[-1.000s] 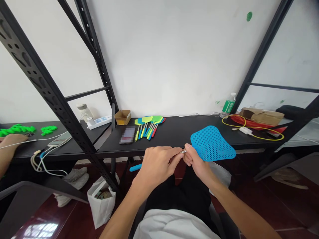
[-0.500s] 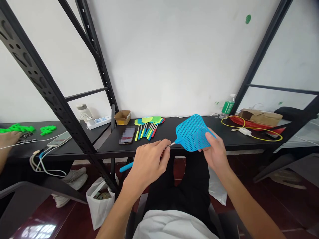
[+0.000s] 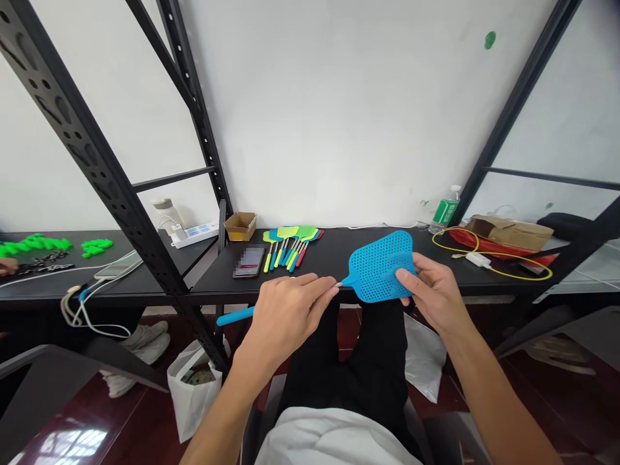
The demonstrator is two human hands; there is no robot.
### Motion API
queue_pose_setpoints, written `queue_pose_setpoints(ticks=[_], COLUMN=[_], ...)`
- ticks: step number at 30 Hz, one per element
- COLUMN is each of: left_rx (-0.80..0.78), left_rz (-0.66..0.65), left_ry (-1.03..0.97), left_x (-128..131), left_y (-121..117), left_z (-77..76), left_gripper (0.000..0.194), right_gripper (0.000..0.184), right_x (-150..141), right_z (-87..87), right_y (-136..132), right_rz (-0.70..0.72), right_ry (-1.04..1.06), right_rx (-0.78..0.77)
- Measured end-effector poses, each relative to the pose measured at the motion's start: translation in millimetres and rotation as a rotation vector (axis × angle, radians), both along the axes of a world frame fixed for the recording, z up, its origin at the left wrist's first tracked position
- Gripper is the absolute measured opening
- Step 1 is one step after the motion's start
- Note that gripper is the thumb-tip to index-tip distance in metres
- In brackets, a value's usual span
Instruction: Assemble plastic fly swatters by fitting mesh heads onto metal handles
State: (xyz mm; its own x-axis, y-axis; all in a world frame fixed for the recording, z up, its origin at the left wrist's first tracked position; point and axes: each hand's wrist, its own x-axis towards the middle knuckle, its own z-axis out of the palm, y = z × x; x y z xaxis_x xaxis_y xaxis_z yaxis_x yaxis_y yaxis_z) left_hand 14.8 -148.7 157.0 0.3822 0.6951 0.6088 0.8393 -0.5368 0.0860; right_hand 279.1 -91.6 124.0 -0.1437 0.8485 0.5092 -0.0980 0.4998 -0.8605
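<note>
Our left hand (image 3: 290, 316) is closed around the shaft of a blue fly swatter (image 3: 380, 266), its blue handle (image 3: 235, 316) poking out to the left. Our right hand (image 3: 433, 290) grips the swatter's mesh head at its right edge, holding it over the near edge of the black table (image 3: 334, 248). On the table, further left, lie a row of colourful swatters (image 3: 290, 250), a phone (image 3: 249, 261) and a small cardboard box (image 3: 241, 226). Far left, another person's hand (image 3: 6, 266) rests near green pieces (image 3: 33, 245).
</note>
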Motion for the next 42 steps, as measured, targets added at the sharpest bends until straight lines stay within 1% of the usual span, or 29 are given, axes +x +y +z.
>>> queue_pose_setpoints(ticks=[5, 9, 12, 14, 15, 17, 19, 21, 23, 24, 26, 29, 33, 38, 42], left_rx=[0.106, 0.153, 0.158, 0.13, 0.105, 0.045, -0.002, -0.026, -0.05, -0.062, -0.079, -0.074, -0.058, -0.063, -0.022], left_rz=[0.012, 0.011, 0.006, -0.007, -0.018, -0.045, -0.061, -0.059, -0.059, -0.063, -0.078, -0.093, -0.097, -0.096, -0.105], left_ry=[0.018, 0.024, 0.01, -0.012, -0.025, -0.055, -0.087, -0.102, -0.088, -0.075, -0.052, -0.036, -0.033, -0.011, 0.014], left_x=[0.7, 0.0, 0.5, 1.1, 1.1, -0.2, -3.2, -7.1, -10.3, -11.3, -12.1, -11.7, -12.1, -12.2, -9.5], left_y=[-2.4, -2.7, -1.9, -1.5, -1.5, -2.2, -3.5, -5.0, -6.0, -6.3, -6.7, -7.2, -8.2, -8.9, -9.0], left_z=[0.1, -0.4, -1.0, -0.9, -0.6, 1.0, 3.7, 6.7, 9.4, 10.3, 11.4, 11.5, 10.8, 9.2, 7.1], left_gripper=[0.03, 0.03, 0.03, 0.029, 0.03, 0.03, 0.029, 0.029, 0.03, 0.031, 0.034, 0.039, 0.04, 0.038, 0.036], right_gripper=[0.025, 0.027, 0.029, 0.032, 0.036, 0.049, 0.056, 0.053, 0.048, 0.044, 0.033, 0.025, 0.026, 0.032, 0.029], right_x=[-2.3, -5.6, -4.9, -1.4, 1.5, 8.6, 16.4, 22.8, 26.2, 26.7, 25.9, 23.1, 22.4, 25.4, 25.3], right_z=[0.7, 0.9, 1.4, 2.1, 2.7, 5.1, 9.2, 14.4, 19.4, 21.4, 23.8, 24.2, 22.4, 19.0, 15.3], right_y=[-3.3, -6.4, -8.2, -8.0, -7.4, -5.8, -4.8, -6.0, -9.4, -11.4, -14.8, -16.1, -12.0, -6.4, -6.0], right_rz=[-0.005, 0.003, 0.014, 0.059, 0.087, 0.111, 0.043, -0.099, -0.231, -0.273, -0.311, -0.314, -0.291, -0.265, -0.245], right_ry=[0.027, 0.048, 0.037, 0.008, -0.004, -0.007, -0.003, -0.054, -0.168, -0.231, -0.339, -0.418, -0.436, -0.451, -0.441], right_rx=[-0.032, -0.053, -0.059, -0.056, -0.042, 0.017, 0.111, 0.208, 0.293, 0.343, 0.45, 0.574, 0.625, 0.698, 0.71])
